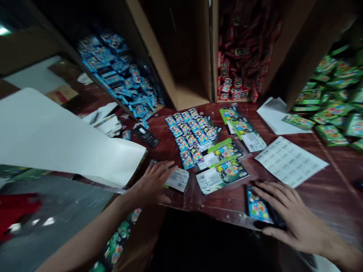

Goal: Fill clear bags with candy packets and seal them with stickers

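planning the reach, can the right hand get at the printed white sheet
Probably yes: the printed white sheet lies just beyond the right hand, with nothing visible blocking the way.

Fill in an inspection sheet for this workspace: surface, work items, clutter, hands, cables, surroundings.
Surface: dark red-brown table.
Work items: small blue packets in rows; overlapping printed packs beside them.
Clutter: sheet of printed labels, black item, large white sheet.
Hands: left hand spread at a labelled pack, contact unclear; right hand over a blue pack, grip unclear.
Cables: nothing seen.
Surroundings: cardboard boxes behind, with blue, red and green packets.
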### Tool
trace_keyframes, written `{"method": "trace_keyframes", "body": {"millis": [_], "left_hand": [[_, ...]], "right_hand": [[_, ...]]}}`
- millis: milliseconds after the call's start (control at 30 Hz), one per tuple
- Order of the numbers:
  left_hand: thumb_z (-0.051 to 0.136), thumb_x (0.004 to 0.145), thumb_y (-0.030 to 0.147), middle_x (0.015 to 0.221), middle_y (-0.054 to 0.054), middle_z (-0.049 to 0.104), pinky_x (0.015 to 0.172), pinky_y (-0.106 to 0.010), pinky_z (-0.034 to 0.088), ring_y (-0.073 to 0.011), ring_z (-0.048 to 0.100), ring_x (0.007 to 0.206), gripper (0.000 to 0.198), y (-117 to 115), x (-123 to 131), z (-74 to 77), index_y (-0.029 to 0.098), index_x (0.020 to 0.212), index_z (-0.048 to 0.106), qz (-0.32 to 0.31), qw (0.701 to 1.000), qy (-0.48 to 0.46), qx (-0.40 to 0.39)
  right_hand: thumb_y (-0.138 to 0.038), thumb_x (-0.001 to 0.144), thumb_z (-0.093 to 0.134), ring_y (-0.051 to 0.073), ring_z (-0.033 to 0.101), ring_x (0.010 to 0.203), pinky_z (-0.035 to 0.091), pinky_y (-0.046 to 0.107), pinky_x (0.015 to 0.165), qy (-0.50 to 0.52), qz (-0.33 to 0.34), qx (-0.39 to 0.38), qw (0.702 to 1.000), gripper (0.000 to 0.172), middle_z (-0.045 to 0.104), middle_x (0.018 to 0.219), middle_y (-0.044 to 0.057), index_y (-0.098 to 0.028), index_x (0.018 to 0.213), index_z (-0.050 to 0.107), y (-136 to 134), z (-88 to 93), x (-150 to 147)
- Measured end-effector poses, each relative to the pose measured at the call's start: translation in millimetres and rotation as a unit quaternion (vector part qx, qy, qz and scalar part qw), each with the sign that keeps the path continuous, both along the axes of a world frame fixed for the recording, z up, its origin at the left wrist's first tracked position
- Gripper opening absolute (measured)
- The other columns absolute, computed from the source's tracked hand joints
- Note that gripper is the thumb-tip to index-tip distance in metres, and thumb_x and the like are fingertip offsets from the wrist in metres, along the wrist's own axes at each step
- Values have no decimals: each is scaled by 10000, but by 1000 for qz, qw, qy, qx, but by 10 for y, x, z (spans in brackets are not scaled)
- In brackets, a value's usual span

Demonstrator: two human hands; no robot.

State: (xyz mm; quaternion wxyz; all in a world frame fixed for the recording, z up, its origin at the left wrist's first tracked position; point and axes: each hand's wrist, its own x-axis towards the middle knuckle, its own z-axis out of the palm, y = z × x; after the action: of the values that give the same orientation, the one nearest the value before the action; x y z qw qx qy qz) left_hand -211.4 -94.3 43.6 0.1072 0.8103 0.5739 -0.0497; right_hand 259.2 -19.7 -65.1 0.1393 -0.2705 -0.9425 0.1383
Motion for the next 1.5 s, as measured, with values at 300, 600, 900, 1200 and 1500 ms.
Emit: {"method": "trace_keyframes", "body": {"millis": [300, 600, 900, 1200, 1500], "left_hand": [[778, 704, 312, 1381, -143, 507, 1115, -499, 354, -329, 477, 1286, 868, -136, 41, -21, 193, 1476, 398, 27, 999, -38, 22], [782, 695, 321, 1390, -99, 458, 1094, -453, 404, -296, 444, 1252, 854, -162, 884, -216, 224, 1442, 380, 39, 984, -168, 48], [761, 700, 323, 1376, -96, 474, 1144, -468, 363, -303, 409, 1292, 877, 195, 1313, -423, 218, 1476, 366, -60, 980, -186, -26], [739, 722, 336, 1401, -91, 463, 1144, -469, 344, -301, 408, 1294, 891, 438, 1545, -484, 237, 1511, 337, -82, 984, -145, -68], [713, 698, 257, 1410, -84, 467, 1148, -476, 361, -310, 422, 1307, 881, 555, 1665, -343, 240, 1498, 344, -97, 980, -155, -74]], "right_hand": [[-429, 836, 745, 356, 539, 1190, 456, 503, 943, 122, -78, 12, 989, 765, 514, 1388, 143, -269, 1504, 408, -312, 331, -330], [-528, 864, 699, 354, 490, 1205, 418, 530, 959, 51, -104, 39, 993, 702, 550, 1384, 134, -234, 1448, 441, -321, 538, -782], [-708, 788, 670, 355, 374, 1394, 342, 568, 1133, 27, -5, -76, 997, 903, 437, 1490, 202, -155, 1447, 396, -158, 348, -420], [-359, 884, 671, 287, 327, 1464, 243, 549, 1227, -8, -13, -161, 987, 762, 411, 1549, 147, -188, 1536, 316, 5, 454, 209], [-352, 835, 694, 281, 472, 1357, 244, 587, 1206, 42, -10, -176, 984, 680, 502, 1459, 139, -203, 1453, 452, 113, 535, 160]]}}
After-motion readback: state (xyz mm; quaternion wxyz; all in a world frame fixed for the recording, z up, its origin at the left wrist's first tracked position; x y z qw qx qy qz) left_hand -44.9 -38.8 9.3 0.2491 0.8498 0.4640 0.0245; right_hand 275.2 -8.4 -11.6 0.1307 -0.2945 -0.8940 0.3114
